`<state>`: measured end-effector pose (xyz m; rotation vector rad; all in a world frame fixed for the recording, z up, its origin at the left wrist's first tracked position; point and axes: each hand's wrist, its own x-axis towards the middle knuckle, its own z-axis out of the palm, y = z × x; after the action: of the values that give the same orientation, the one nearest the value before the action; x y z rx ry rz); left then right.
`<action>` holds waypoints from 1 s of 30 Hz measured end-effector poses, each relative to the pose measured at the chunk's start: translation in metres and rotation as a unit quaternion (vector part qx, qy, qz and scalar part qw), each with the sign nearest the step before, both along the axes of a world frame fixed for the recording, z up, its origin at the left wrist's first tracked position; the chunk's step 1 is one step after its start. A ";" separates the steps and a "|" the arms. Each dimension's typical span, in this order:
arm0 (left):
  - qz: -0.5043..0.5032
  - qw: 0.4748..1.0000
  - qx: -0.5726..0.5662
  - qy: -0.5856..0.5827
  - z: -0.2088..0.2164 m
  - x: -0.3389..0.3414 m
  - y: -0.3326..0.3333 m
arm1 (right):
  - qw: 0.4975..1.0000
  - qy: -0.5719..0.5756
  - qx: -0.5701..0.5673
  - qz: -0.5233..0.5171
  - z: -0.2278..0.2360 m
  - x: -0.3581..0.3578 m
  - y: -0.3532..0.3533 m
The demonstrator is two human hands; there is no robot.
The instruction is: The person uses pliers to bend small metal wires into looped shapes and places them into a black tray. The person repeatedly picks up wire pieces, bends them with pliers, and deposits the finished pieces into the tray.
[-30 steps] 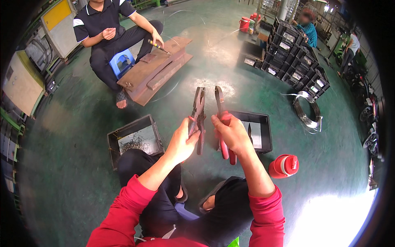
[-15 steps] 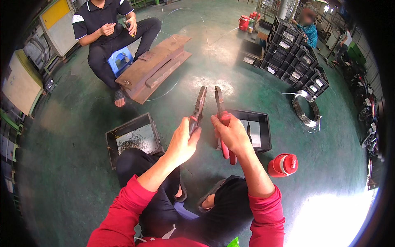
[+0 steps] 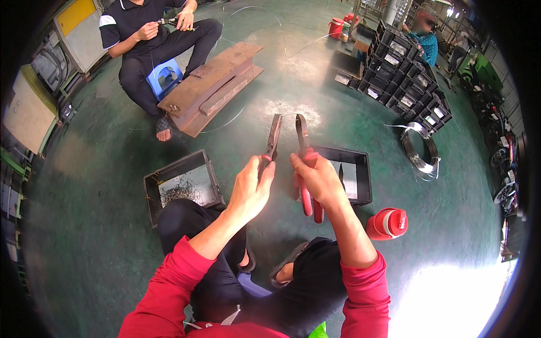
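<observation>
My left hand (image 3: pixel 251 185) is closed around a pair of pliers (image 3: pixel 274 135), jaws pointing up and away from me. In my right hand (image 3: pixel 321 181) is a second pair, red-handled pliers (image 3: pixel 305 203), also upright, the handle ends jutting out below the fist. A short, thin piece of wire (image 3: pixel 289 114) bridges the two jaw tips, which stand a small distance apart. How firmly each jaw bites the wire is too small to make out. Both hands are held out over the floor between two black crates.
The left black crate (image 3: pixel 211 177) contains many small bent wire pieces; the right black crate (image 3: pixel 366 174) is partly behind my right hand. Near it stand a red jug (image 3: pixel 387 223) and a wire coil (image 3: pixel 418 153). Ahead, a seated co-worker (image 3: pixel 149 45) handles a tool beside a rusty steel beam (image 3: pixel 217 84).
The left pliers have turned slightly and their jaws stand a bit more upright. My right hand has tilted its pliers a little. The co-worker has raised the tool.
</observation>
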<state>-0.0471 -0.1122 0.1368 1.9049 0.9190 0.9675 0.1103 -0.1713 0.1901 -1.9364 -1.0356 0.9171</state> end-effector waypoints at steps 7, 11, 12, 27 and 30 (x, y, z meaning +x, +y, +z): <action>0.006 1.000 -0.001 -0.011 -0.003 0.001 0.000 | 1.000 0.012 -0.017 0.006 0.001 -0.003 0.002; 0.003 1.000 0.017 -0.018 -0.009 0.003 0.003 | 1.000 0.006 -0.003 -0.005 0.002 -0.006 0.000; 0.006 1.000 0.024 -0.007 -0.009 0.002 0.003 | 1.000 0.009 -0.006 -0.004 0.002 -0.006 0.000; -0.074 0.983 -0.160 0.047 0.020 -0.008 -0.006 | 0.989 -0.142 -0.005 -0.049 -0.020 0.003 0.000; -0.096 0.974 -0.200 0.035 0.019 -0.011 -0.006 | 0.983 -0.174 -0.024 -0.046 -0.016 0.004 -0.003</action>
<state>-0.0577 -0.1178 0.1556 1.6532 0.8748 0.5529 0.1141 -0.1747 0.1746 -2.2172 -1.1153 0.5689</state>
